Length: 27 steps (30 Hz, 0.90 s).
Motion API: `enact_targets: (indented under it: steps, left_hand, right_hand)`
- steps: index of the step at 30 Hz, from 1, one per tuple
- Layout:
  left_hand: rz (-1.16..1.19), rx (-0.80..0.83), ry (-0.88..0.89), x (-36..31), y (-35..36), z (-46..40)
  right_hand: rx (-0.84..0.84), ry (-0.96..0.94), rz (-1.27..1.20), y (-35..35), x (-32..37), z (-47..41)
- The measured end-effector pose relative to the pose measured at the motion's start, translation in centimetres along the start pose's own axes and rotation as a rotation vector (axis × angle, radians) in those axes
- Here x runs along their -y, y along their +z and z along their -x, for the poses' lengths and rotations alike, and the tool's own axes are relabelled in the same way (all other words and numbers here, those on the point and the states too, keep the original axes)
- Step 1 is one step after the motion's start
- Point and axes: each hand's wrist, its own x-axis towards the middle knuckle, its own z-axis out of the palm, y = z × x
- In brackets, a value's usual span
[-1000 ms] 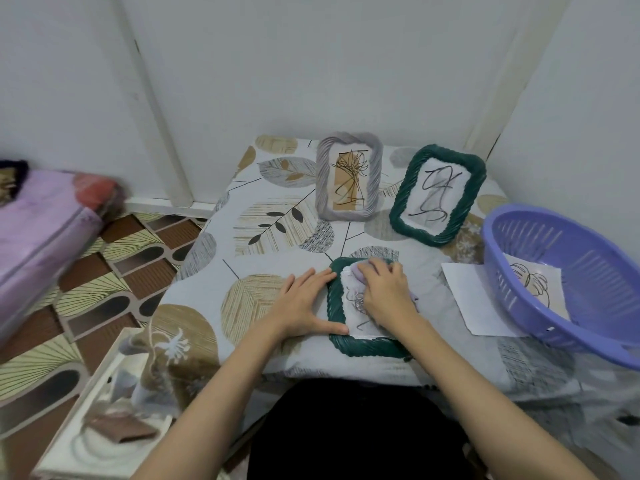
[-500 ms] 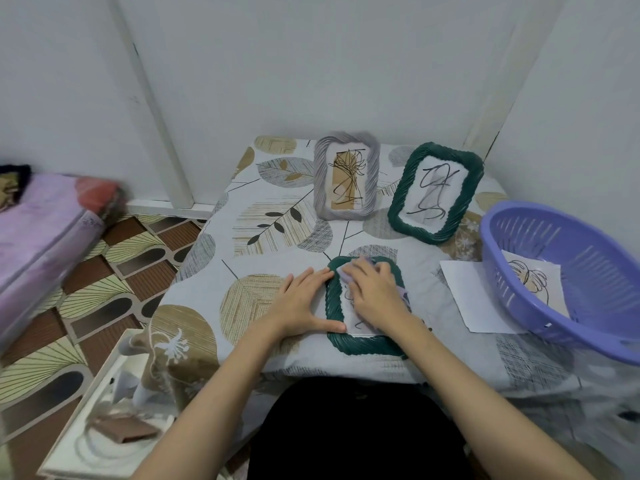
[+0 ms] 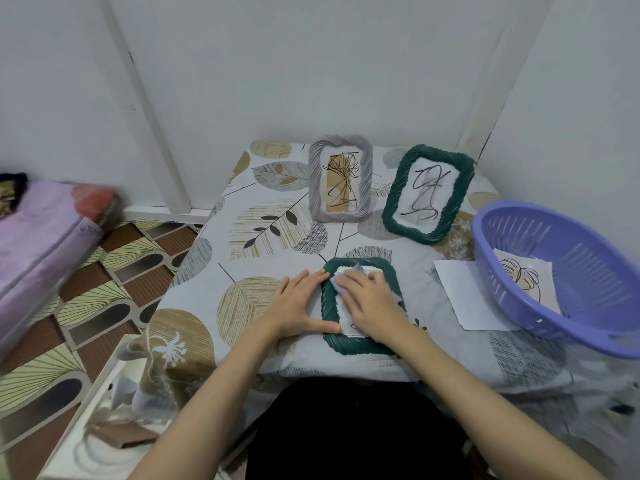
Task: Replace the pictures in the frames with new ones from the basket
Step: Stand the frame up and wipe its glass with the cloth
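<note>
A small green woven frame (image 3: 328, 303) lies flat near the table's front edge, with a white picture (image 3: 346, 320) in it. My left hand (image 3: 298, 303) lies flat against its left side, fingers extended, thumb along the lower rim. My right hand (image 3: 372, 303) presses a lilac cloth (image 3: 341, 281) onto the frame's face, covering most of the picture. A grey frame (image 3: 316, 181) and a larger green frame (image 3: 394, 192) stand at the back, each holding a line drawing. The purple basket (image 3: 561, 233) at the right holds a drawn picture (image 3: 519, 275).
A blank white sheet (image 3: 464, 296) lies on the leaf-patterned tablecloth (image 3: 263, 237), partly under the basket. Walls close off the back and right of the table. A pink mattress (image 3: 41, 223) lies on the floor at left, and a white tray (image 3: 104, 427) sits below the table's left corner.
My right hand has slid the cloth up and left over the small green frame's face. My left hand has stayed against the frame's left side.
</note>
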Motion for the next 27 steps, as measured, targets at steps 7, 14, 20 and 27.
enact_targets:
  steps: [7, 14, 20, 27]
  left_hand:
    - [-0.009, 0.003, -0.006, 0.0, 0.0, 0.1]
    - [0.026, -0.01, 0.001, -0.1, 0.0, 0.2]
    - [0.038, -0.014, 0.007, 0.1, -0.1, 0.1]
    - [0.037, 0.0, -0.01, -0.2, -0.2, 0.1]
  right_hand:
    - [0.033, -0.301, 0.021, -3.2, -3.6, 6.7]
    - [-0.016, -0.144, 0.064, -0.9, -2.0, 3.4]
    - [-0.069, -0.32, 0.028, -3.1, -4.2, 7.3]
    - [-0.075, -0.012, 0.062, -2.4, -4.5, 0.1]
